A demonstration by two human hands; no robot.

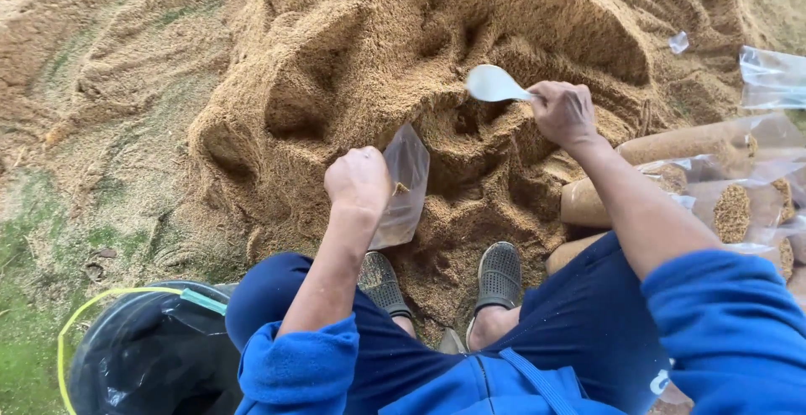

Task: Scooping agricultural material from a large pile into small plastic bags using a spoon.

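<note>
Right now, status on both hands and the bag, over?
Left hand gripping clear plastic bag, held open over the sawdust pile. Right hand holding white scoop above the pile. Nothing between scoop and bag.

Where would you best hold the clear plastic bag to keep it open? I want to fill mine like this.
Grip the clear plastic bag at its top rim, from the left side, as the left hand does. It hangs limp and nearly empty, mouth up, so a rim pinch leaves the side toward the white scoop in the right hand free.

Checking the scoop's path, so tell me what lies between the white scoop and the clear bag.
Only heaped sawdust, in the head view; the white scoop in the right hand stands apart from the clear bag the left hand holds.
</note>
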